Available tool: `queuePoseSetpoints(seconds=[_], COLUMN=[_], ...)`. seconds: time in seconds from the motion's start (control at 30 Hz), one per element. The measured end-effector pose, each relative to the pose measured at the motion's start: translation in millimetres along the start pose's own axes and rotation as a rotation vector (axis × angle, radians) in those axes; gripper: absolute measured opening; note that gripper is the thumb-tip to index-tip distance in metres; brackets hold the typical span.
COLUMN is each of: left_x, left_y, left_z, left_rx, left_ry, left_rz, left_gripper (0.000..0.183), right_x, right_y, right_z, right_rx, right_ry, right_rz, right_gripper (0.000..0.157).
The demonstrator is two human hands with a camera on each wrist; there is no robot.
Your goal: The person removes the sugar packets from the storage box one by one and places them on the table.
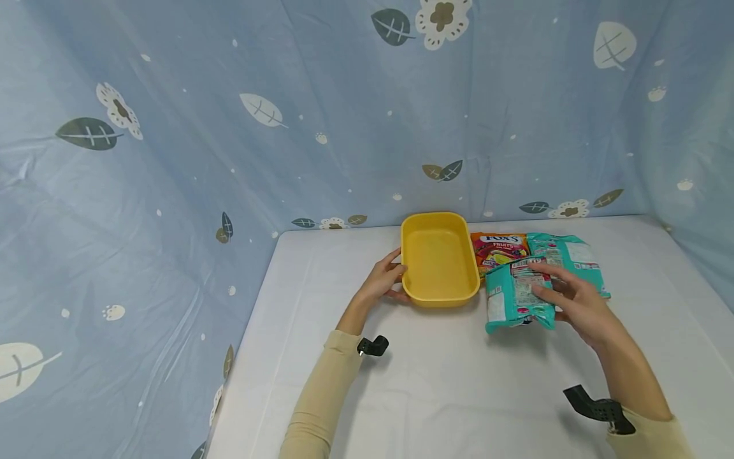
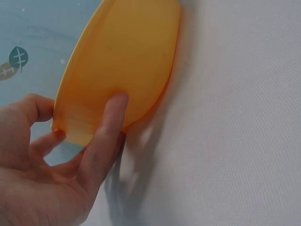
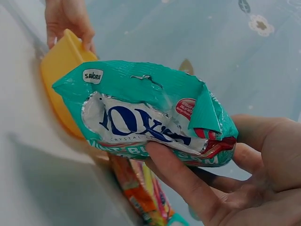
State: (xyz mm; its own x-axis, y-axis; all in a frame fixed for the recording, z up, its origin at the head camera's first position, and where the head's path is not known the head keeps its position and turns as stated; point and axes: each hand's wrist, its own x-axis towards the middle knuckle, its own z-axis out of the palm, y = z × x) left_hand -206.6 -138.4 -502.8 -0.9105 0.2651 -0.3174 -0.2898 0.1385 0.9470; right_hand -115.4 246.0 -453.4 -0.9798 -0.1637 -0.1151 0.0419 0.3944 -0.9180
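Observation:
My left hand (image 1: 383, 279) grips the near left side of a yellow plastic tray (image 1: 440, 302), with fingers spread over its rim and outer wall. In the left wrist view, one finger presses along the tray's outside (image 2: 136, 52). To the tray's right, my right hand (image 1: 579, 307) holds a teal Fox's candy bag (image 1: 518, 296) between thumb and fingers, above the table. The right wrist view shows the bag's printed front (image 3: 146, 117) with "Fox's" on it. Behind it lie an orange Fox's Fruits bag (image 1: 497, 247) and a second teal candy bag (image 1: 578, 258).
A white cloth covers the table (image 1: 447, 382). Directly behind the tray and bags hangs a blue curtain (image 1: 344, 127) with leaf and flower prints, which also runs along the left and right sides.

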Motion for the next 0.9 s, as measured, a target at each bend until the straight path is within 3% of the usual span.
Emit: queuePoseSetpoints(seconds=[0.2, 0.9], left_x=[0.3, 0.1], left_y=[-0.1, -0.2], left_z=[0.4, 0.2], left_rx=[0.008, 0.028], left_ry=[0.006, 0.011], left_rz=[-0.002, -0.006], left_gripper=[0.06, 0.059], right_x=[-9, -18], right_y=[11, 38], right_z=[7.3, 16.9], right_rx=[0.017, 0.308], right_ry=[-0.019, -0.104], right_rz=[0.006, 0.044], right_gripper=[0.053, 0.051])
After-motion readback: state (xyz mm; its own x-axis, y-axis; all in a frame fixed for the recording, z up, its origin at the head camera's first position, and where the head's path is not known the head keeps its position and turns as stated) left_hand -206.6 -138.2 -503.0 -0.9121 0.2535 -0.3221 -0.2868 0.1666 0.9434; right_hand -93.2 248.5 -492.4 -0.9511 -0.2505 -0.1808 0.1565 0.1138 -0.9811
